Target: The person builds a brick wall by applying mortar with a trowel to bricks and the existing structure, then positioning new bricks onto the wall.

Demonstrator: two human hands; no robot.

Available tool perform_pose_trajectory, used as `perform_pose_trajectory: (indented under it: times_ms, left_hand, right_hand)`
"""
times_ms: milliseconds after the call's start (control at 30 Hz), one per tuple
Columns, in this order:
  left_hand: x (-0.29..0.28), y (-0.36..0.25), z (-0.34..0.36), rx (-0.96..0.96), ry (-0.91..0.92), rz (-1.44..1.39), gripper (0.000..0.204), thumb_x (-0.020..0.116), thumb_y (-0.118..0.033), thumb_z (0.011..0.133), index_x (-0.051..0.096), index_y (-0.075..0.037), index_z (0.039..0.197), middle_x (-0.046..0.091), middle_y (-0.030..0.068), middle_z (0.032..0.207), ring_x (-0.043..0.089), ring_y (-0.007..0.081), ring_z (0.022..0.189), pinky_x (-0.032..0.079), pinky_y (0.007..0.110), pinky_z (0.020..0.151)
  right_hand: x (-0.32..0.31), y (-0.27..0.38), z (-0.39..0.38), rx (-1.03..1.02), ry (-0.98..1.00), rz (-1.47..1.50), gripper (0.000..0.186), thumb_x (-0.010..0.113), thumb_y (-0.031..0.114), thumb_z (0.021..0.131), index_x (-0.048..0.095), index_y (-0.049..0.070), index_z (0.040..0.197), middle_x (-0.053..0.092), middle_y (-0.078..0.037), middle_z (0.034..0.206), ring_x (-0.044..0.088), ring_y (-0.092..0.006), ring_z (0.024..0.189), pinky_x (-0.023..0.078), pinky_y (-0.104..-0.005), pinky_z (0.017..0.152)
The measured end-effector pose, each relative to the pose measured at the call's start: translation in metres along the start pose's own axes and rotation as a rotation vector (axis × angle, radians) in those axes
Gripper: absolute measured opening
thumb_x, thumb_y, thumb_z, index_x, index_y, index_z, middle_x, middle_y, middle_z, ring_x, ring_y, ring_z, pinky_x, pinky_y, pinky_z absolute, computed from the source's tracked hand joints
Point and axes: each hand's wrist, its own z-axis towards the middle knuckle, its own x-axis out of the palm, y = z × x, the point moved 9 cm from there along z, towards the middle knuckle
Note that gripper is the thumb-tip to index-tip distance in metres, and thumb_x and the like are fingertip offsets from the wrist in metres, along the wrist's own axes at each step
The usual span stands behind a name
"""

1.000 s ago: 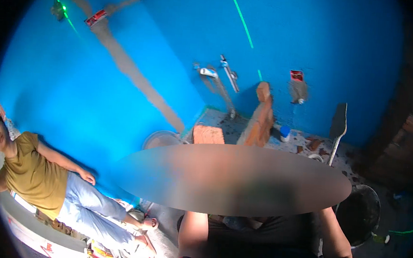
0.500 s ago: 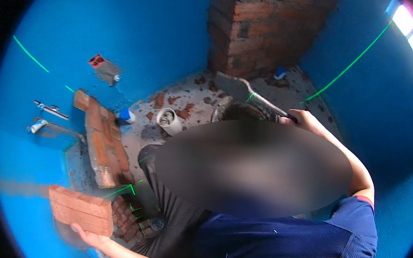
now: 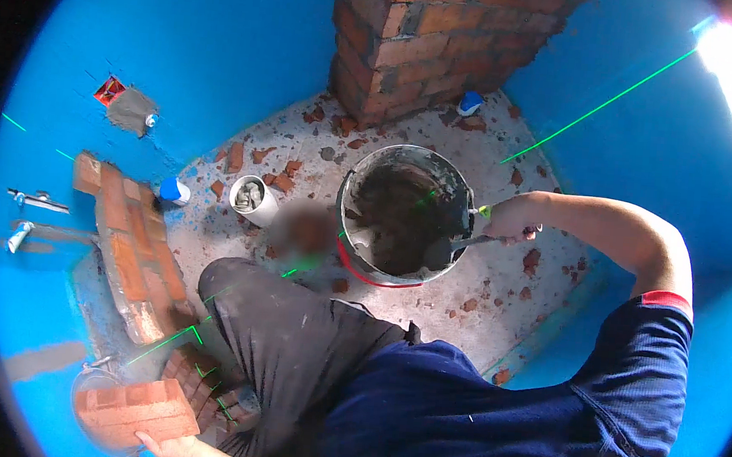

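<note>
My left hand (image 3: 168, 446) grips an orange-red brick (image 3: 137, 412) by its near edge, low at the left. My right hand (image 3: 511, 217) is closed round the handle of a trowel (image 3: 445, 253), whose blade reaches over the right rim into a round bucket (image 3: 352, 264). Wet grey mortar (image 3: 392, 218) fills part of this bucket, and the blade's tip is hard to make out against it. Behind the brick stands another round container (image 3: 84, 376) with a wire handle, mostly covered by it.
A low brick wall (image 3: 131, 246) runs along the left, with stacked bricks (image 3: 210, 387) near my leg. A white tube of rubble (image 3: 253, 201) and a blue-and-white container (image 3: 175, 190) stand beyond. A brick pillar (image 3: 429, 50) rises at the back; brick chips litter the floor. Green laser lines cross walls.
My right hand has lowered the trowel from above the bucket into it. The view has shifted, uncovering the bucket and mortar. The brick stays in my left hand.
</note>
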Motion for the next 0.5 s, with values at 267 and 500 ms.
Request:
perform_pose_trajectory:
  times_ms: [267,500]
  left_hand:
    - [-0.012,-0.001,0.002,-0.038,-0.021,-0.036,0.071,0.055,-0.04,0.092,0.027,-0.007,0.148,0.037,0.0153,0.148,0.039,0.0372,0.132,0.033,0.052,0.108]
    - [0.027,0.013,-0.006,-0.011,-0.042,0.029,0.073,0.062,-0.036,0.088,0.03,-0.005,0.146,0.038,0.0166,0.146,0.04,0.039,0.13,0.032,0.055,0.108]
  right_hand:
    - [0.079,0.021,-0.029,-0.046,0.233,0.717,0.039,0.042,0.043,0.098,0.054,0.008,0.083,0.044,0.004,0.061,0.037,-0.0075,0.044,0.033,-0.0254,0.041]
    - [0.126,0.044,0.003,-0.269,0.266,1.263,0.041,0.036,0.042,0.103,0.054,0.009,0.086,0.039,0.004,0.058,0.03,-0.0064,0.042,0.028,-0.0257,0.039]
